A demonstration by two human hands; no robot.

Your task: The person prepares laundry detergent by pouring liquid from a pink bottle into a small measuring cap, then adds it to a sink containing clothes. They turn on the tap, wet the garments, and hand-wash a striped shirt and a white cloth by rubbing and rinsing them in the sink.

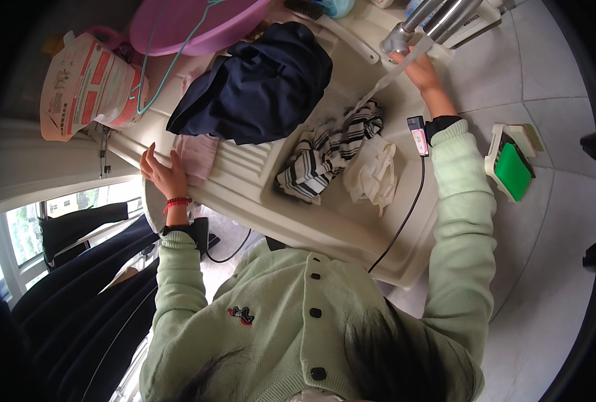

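Observation:
My right hand (422, 71) is at the base of a metal faucet (396, 40), its fingers against the fitting and partly hidden by the running water. The stream falls onto a black-and-white striped garment (323, 161) in the laundry sink (413, 196). A wet white cloth (372, 173) lies beside the stripes. My left hand (165, 171) holds nothing; its fingers are spread at the sink's left edge, beside a folded pink cloth (196, 156). A bunched navy garment (263, 85) rests over the ribbed washboard (242, 166) and covers part of the pink cloth.
A purple basin (192, 25), a teal hanger (175, 68) and a printed detergent pouch (89, 90) crowd the back left. A white-handled brush (346, 37) lies behind the basin. On the right tiled wall is a soap holder with a green piece (513, 172). A black cable (403, 223) hangs from my right wrist.

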